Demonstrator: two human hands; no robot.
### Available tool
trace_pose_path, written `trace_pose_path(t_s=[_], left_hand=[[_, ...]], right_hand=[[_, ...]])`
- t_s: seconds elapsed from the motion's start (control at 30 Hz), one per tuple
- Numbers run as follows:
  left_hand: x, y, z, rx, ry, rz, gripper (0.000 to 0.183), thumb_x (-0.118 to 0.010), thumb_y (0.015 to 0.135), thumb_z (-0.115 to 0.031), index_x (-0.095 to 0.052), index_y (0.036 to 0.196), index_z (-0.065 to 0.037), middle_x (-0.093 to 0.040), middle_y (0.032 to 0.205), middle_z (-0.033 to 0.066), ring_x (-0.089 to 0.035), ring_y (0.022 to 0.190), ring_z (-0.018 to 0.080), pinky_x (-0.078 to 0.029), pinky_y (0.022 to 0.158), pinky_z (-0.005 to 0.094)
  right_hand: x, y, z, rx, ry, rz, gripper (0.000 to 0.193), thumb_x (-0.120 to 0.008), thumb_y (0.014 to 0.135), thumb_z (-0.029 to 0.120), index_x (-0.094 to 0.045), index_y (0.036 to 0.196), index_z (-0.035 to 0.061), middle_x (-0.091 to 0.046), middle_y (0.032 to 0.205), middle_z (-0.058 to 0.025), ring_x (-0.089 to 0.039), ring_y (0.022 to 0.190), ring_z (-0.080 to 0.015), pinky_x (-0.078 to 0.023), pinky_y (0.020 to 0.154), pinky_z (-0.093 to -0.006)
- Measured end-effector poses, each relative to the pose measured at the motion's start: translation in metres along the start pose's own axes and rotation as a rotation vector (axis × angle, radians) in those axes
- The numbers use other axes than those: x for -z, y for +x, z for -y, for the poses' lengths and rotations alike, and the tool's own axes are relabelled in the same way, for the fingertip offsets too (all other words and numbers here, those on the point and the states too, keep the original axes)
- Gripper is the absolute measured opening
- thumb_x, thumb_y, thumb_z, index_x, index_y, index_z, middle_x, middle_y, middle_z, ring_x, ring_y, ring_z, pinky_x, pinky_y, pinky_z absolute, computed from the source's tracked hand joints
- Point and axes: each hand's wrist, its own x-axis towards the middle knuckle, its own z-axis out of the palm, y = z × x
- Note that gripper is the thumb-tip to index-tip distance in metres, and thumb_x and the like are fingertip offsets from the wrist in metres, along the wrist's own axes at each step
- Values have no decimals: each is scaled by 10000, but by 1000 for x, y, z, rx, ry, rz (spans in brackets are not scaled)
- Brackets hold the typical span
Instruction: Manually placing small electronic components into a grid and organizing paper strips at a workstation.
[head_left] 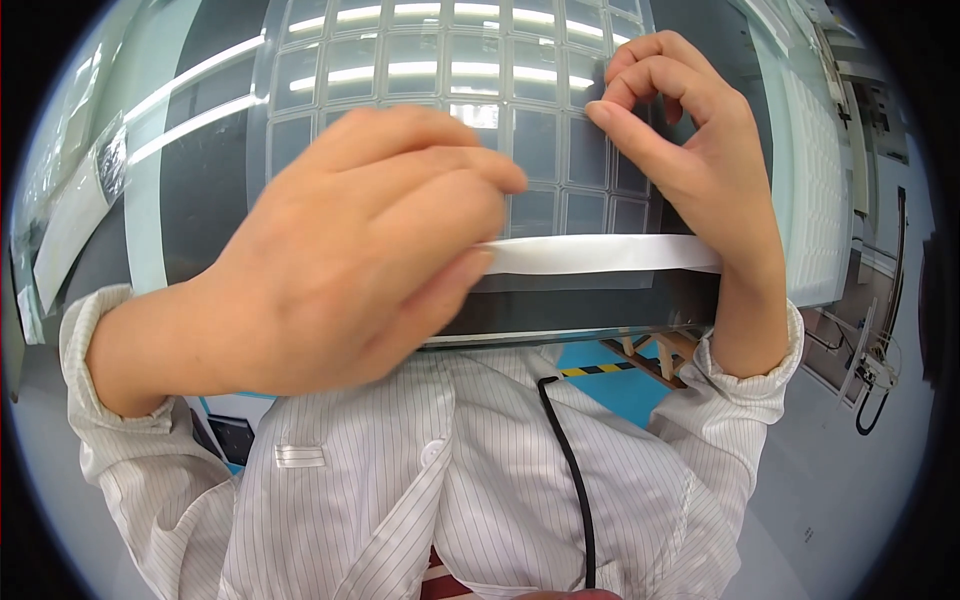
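My left hand point(340, 250), slightly blurred, is closed over the near left part of a clear compartment tray point(535, 130). A flat white strip point(600, 254) runs rightward from between its thumb and fingers, along the tray's near edge, and passes out of sight at my right wrist. Over the tray's right side, my right hand point(700, 130) is curled, with thumb and forefinger tips brought together in a pinch. Anything between those tips is too small to make out. The tray has rows of rectangular pockets; my left hand covers some of them.
The tray lies on a dark tabletop point(210, 150) with glossy reflections. Clear plastic film and a white sheet point(75, 235) lie at the left. A white textured panel point(815, 190) stands right. A black cord point(570, 460) hangs down my striped coat point(400, 480).
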Motion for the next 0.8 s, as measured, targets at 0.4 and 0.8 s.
trace_pose_path(t_s=[0.4, 0.8], left_hand=[[-41, 24, 7, -164, 34, -61, 217, -676, 746, 62, -542, 907, 4, -669, 1190, 201, -647, 1109, 381, -538, 925, 461], [-38, 27, 11, -94, -68, -169, 145, -691, 811, 25, -609, 925, -8, -685, 1126, 150, -642, 1066, 355, -513, 879, 409]], right_hand=[[-1, -9, -20, -9, 407, 94, 101, -669, 966, 88, -657, 966, -12, -568, 1152, -51, -545, 1027, -125, -417, 931, -239], [-11, -8, -9, 105, -18, -117, 94, -679, 942, 35, -612, 1004, 10, -577, 1057, -54, -516, 891, -117, -423, 820, -231]])
